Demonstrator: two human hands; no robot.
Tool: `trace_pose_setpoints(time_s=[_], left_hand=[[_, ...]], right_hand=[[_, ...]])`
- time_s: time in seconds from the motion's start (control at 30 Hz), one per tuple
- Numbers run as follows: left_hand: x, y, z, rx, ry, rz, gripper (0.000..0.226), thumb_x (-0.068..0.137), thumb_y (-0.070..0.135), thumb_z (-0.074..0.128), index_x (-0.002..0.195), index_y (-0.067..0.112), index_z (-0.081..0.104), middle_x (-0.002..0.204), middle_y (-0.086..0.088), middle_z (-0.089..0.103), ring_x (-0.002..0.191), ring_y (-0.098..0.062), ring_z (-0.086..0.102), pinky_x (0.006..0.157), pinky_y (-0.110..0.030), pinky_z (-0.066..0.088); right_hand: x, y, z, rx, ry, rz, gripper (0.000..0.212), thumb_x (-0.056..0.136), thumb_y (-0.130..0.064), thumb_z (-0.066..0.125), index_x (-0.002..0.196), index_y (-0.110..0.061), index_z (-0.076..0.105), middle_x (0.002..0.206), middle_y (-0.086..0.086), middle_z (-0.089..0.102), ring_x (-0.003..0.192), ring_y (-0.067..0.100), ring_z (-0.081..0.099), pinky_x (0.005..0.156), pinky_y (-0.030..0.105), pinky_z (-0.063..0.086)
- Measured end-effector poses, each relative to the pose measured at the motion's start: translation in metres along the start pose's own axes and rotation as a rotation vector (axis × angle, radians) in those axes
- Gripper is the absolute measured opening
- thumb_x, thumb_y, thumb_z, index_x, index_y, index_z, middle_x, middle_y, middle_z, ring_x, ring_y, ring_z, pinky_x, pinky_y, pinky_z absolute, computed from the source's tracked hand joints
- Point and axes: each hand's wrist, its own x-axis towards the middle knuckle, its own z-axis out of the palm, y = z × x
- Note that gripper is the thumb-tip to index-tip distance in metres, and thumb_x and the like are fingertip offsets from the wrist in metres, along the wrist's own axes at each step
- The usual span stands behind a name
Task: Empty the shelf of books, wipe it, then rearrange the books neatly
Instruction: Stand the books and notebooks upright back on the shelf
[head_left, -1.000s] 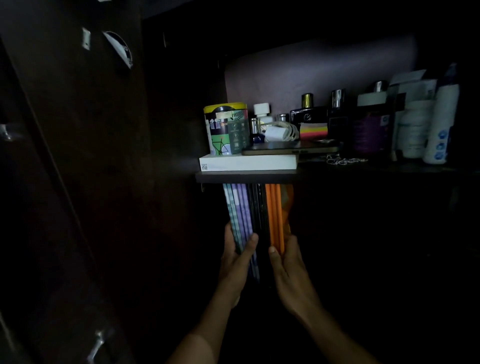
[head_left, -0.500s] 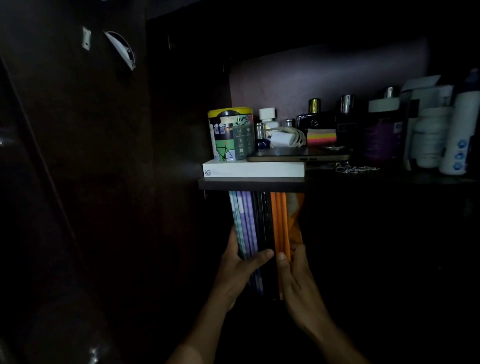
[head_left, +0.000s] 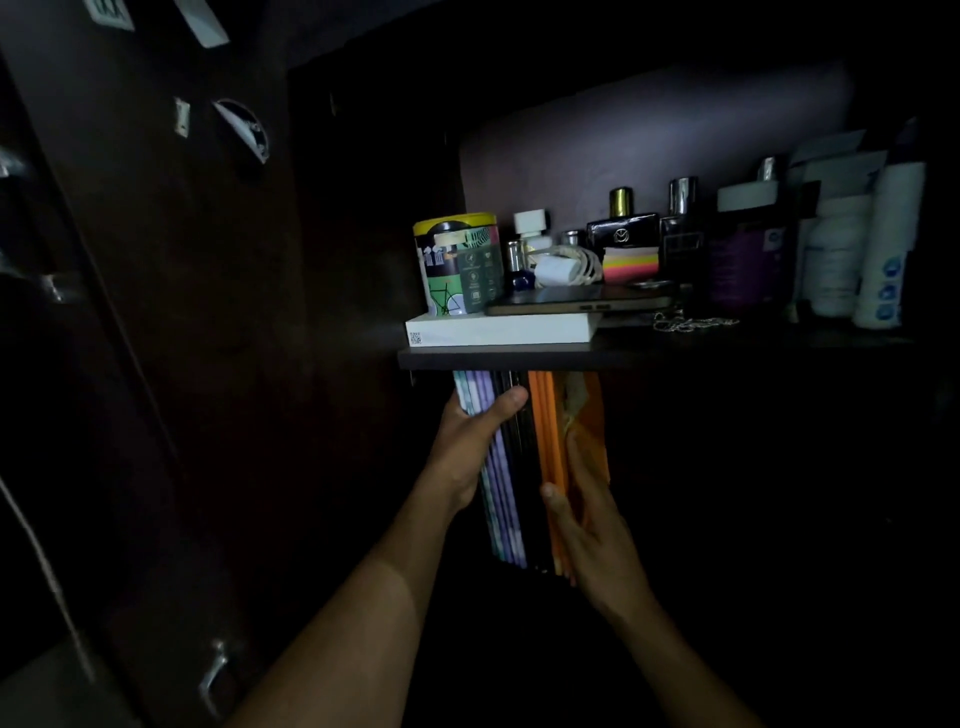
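Gripping upright books (head_left: 524, 467) under shelf (head_left: 498, 358), left hand (head_left: 467, 441) high, right hand (head_left: 587, 514) lower

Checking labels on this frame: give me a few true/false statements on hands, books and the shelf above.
1. Both hands clasp the upright row of books. True: left hand grips the purple side, right hand the orange side.
2. The orange books sit left of the purple ones. False: orange are on the right.
3. A yellow-lidded tin stands on a white box. True.
4. The shelf above holds only books. False: bottles, a charger, sticky notes.
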Motion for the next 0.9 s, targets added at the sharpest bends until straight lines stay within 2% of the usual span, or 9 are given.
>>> trace_pose_setpoints(time_s=[0.1,0.2,0.27,0.37,0.5,0.6,0.67,0.77,0.9], left_hand=[[0.001,0.001,0.000,0.017,0.004,-0.022,0.072,0.063,0.046,0.085,0.126,0.016,0.065,0.116,-0.008,0.075,0.111,-0.027,0.070,0.103,-0.050,0.052],[0.004,0.000,-0.004,0.002,-0.024,-0.061,0.059,0.072,0.035,0.082,0.124,0.015,0.065,0.116,-0.008,0.075,0.112,-0.027,0.069,0.104,-0.047,0.051],[0.005,-0.002,-0.006,-0.021,-0.029,-0.089,0.052,0.075,0.030,0.086,0.120,0.018,0.065,0.113,-0.005,0.076,0.114,-0.028,0.068,0.101,-0.042,0.053],[0.009,-0.007,-0.011,-0.049,-0.057,-0.105,0.050,0.072,0.026,0.080,0.118,0.020,0.063,0.108,-0.001,0.077,0.115,-0.027,0.067,0.097,-0.037,0.053],[0.011,-0.012,-0.011,-0.049,-0.103,-0.100,0.046,0.075,0.022,0.083,0.116,0.021,0.063,0.108,0.005,0.076,0.112,-0.019,0.066,0.102,-0.034,0.050],[0.009,-0.011,-0.009,-0.026,-0.168,-0.085,0.031,0.085,0.011,0.072,0.113,0.021,0.062,0.096,0.014,0.077,0.098,-0.004,0.070,0.087,-0.019,0.054],[0.010,-0.012,-0.011,-0.019,-0.207,-0.070,0.047,0.080,0.011,0.075,0.122,0.020,0.059,0.100,0.014,0.076,0.095,0.001,0.070,0.083,-0.015,0.054],[0.013,-0.017,-0.011,0.017,-0.217,-0.049,0.066,0.069,0.018,0.084,0.128,0.023,0.056,0.114,0.009,0.072,0.111,-0.007,0.066,0.095,-0.022,0.053],[0.004,-0.006,-0.007,0.145,-0.156,0.030,0.066,0.065,0.031,0.082,0.126,0.028,0.058,0.114,0.018,0.071,0.108,0.002,0.066,0.098,-0.022,0.050]], right_hand=[[-0.002,0.001,0.006,-0.025,-0.023,0.028,0.065,0.098,-0.063,0.037,0.155,-0.053,0.007,0.167,-0.019,0.004,0.152,-0.001,0.002,0.121,0.028,0.011],[-0.004,-0.003,0.011,-0.070,-0.055,0.078,0.060,0.097,-0.066,0.025,0.148,-0.064,-0.008,0.166,-0.021,-0.008,0.152,0.003,-0.006,0.125,0.037,0.006],[-0.004,-0.006,0.013,-0.093,-0.057,0.106,0.056,0.096,-0.068,0.017,0.142,-0.067,-0.013,0.164,-0.023,-0.012,0.152,0.003,-0.009,0.125,0.037,0.001],[-0.001,-0.005,0.017,-0.126,-0.022,0.110,0.056,0.095,-0.067,0.014,0.144,-0.063,-0.012,0.163,-0.025,-0.012,0.151,0.001,-0.010,0.121,0.028,-0.004],[0.000,-0.001,0.016,-0.141,-0.007,0.105,0.058,0.096,-0.066,0.017,0.148,-0.061,-0.006,0.164,-0.024,-0.008,0.151,-0.001,-0.007,0.119,0.025,0.000],[-0.001,-0.003,0.013,-0.149,0.014,0.089,0.057,0.097,-0.064,0.020,0.149,-0.059,-0.004,0.166,-0.021,-0.006,0.151,-0.002,-0.005,0.117,0.022,0.002],[0.000,-0.006,0.010,-0.160,0.021,0.081,0.055,0.098,-0.061,0.021,0.147,-0.059,-0.005,0.164,-0.023,-0.006,0.150,-0.003,-0.005,0.114,0.014,0.001],[0.003,-0.004,0.005,-0.162,0.018,0.081,0.053,0.099,-0.058,0.023,0.143,-0.060,-0.006,0.161,-0.026,-0.005,0.150,-0.005,-0.005,0.108,0.001,-0.003],[0.003,-0.008,0.000,-0.140,0.015,0.100,0.054,0.100,-0.057,0.028,0.147,-0.058,-0.001,0.163,-0.022,0.005,0.151,-0.001,0.002,0.119,0.022,0.008]])
